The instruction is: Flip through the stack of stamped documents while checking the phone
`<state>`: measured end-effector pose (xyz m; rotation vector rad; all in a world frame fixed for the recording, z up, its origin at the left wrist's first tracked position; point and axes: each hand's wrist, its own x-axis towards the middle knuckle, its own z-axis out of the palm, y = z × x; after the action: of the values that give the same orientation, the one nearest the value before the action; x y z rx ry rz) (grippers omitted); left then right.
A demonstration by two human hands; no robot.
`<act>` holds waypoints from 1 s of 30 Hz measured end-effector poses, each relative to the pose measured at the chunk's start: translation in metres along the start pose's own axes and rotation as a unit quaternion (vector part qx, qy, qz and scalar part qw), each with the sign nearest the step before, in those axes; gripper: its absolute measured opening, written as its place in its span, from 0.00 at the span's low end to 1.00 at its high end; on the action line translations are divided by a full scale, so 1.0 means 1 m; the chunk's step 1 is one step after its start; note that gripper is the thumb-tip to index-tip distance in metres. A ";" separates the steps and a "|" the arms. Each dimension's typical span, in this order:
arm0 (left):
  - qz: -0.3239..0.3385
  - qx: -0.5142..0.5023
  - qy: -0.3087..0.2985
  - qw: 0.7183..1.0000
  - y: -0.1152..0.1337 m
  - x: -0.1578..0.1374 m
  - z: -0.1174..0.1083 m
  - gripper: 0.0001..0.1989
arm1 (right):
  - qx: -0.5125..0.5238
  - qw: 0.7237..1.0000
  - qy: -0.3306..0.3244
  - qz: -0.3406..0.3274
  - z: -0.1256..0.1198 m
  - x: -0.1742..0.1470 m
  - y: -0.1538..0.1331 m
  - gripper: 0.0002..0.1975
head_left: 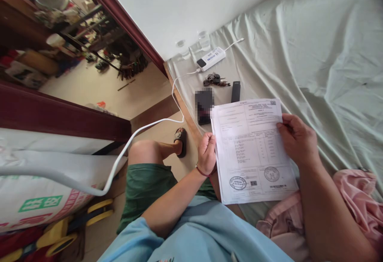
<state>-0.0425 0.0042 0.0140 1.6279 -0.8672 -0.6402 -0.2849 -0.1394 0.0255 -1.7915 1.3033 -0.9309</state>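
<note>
- Pale green cloth (314, 66) lay wrinkled over the surface at right; white wall (179, 10) on its far side (head view).
- Dark red door frame (123, 16) stood far left, a printed white sack (44, 190) near left.
- Printed paper (247, 146) was held between both hands, just beyond the blue shirt (209, 230); two ink stamps (271, 174) marked its near part.
- Left hand (206, 155) gripped the paper's left edge, fingers curled.
- Right hand (301, 139) gripped its right edge, farther up.
- Beyond the paper: slim black object (235, 90), pixelated dark object (205, 106), keys (214, 79), white device (214, 58) with white cable (155, 123), two clear cups (204, 40).
- Pink cloth (357, 194) lay bunched near right.
</note>
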 end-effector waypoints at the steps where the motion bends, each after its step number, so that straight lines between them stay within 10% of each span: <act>1: 0.001 0.001 0.001 1.000 0.001 0.000 0.000 0.23 | 0.005 1.000 -0.001 0.001 0.000 0.000 0.000 0.15; 30: 0.040 0.040 0.033 0.998 0.001 -0.006 0.001 0.21 | 0.020 0.999 0.018 0.035 0.003 0.001 -0.006 0.14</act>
<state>-0.0467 0.0081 0.0141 1.6684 -0.9142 -0.4978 -0.2791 -0.1388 0.0294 -1.6950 1.3522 -0.9487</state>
